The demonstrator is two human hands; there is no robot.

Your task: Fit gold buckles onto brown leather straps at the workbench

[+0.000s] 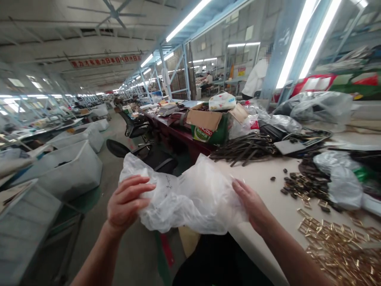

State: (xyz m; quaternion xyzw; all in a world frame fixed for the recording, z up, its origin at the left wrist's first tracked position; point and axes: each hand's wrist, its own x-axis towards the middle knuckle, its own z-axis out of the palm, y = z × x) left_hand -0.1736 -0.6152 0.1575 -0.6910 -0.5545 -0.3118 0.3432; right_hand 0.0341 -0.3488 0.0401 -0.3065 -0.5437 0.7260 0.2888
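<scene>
"workshop running far back, lit tubes (188,20) overhead. where's the plastic bag (190,200)?"

"held up by both ends, beside the pale table (256,174)."

"how's the grip?"

"left hand (127,204), half-curled, has the left end; right hand (253,206), fingers nearly straight, has the right end. gold-toned metal pieces (342,250) lie scattered on the table."

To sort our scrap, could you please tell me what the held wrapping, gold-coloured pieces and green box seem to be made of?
Wrapping: thin, translucent plastic film, judging by its crinkles and sheen. Gold-coloured pieces: probably shiny metal, from their bright glints. Green box: likely printed cardboard, with plain brown flaps.
</scene>
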